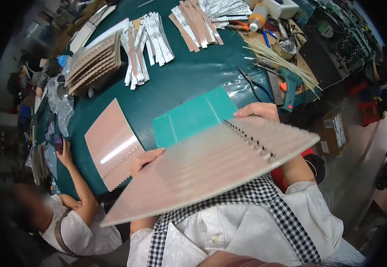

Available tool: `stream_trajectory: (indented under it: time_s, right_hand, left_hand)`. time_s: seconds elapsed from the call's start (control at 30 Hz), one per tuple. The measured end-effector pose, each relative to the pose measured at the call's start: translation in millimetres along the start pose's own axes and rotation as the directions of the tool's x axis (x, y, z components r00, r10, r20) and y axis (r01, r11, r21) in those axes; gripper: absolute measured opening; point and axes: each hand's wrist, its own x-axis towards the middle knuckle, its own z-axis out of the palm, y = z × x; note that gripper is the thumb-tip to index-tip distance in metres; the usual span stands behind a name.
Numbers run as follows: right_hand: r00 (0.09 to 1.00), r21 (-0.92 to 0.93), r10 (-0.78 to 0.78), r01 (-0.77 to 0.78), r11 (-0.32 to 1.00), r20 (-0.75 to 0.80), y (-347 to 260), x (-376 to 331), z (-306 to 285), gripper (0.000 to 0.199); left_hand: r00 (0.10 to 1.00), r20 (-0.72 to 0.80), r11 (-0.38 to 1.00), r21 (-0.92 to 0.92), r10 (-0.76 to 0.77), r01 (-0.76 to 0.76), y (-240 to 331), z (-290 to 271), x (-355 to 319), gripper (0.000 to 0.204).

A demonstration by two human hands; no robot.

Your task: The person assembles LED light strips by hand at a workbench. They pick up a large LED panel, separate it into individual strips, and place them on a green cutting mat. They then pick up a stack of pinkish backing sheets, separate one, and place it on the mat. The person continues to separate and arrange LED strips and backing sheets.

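In front of my body a large, thin, translucent pinkish panel (193,169) is held tilted, with a row of small metal pins or clips (249,141) across its right part. My left hand (148,160) grips its far edge at the left, the rest of that hand hidden beneath the panel. At the far right edge my right hand (258,110) is closed on it, fingertips partly hidden. Beyond it a teal mat (193,115) lies on the table, partly covered. A similar pink panel (111,140) with a row of holes rests left of my left hand.
Stacked notched panels (94,64) and bundles of white and brown strips (158,38) lie at the far side of the green table (175,75). Pliers (255,84), a glue gun (290,86) and thin pale sticks (287,64) are at the right. A co-worker (77,218) sits at the left.
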Motion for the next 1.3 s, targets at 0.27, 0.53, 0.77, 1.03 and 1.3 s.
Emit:
stream_trajectory:
  time_s: [0.27,0.53,0.77,1.03,1.3]
  right_hand:
    - [0.995,0.007,0.011,-0.011,1.0,-0.102,-11.6,-15.8,18.5,0.022]
    - [0.981,-0.02,0.191,-0.191,0.981,-0.006,-15.4,-11.4,12.2,0.031]
    - [0.865,0.805,0.489,-0.208,0.556,-0.115,-47.4,24.9,2.3,0.073]
    - [0.899,0.777,0.432,-0.222,0.589,-0.071,-70.9,27.2,57.8,0.019]
    - [0.934,0.738,0.355,-0.211,0.641,-0.041,-67.6,24.1,23.5,0.008]
  left_hand:
    - [0.94,0.211,0.961,0.008,0.267,-0.275,-16.9,-16.5,-6.1,0.028]
    - [0.994,0.088,0.983,0.165,0.069,-0.082,11.0,-6.6,-8.1,0.019]
    - [0.903,-0.212,0.926,-0.143,-0.372,0.348,46.1,12.3,24.6,0.028]
    - [0.83,-0.045,0.703,-0.558,-0.556,0.44,54.5,69.2,32.4,0.059]
    - [0.737,0.019,0.578,-0.606,-0.676,0.547,59.0,87.8,35.8,0.06]
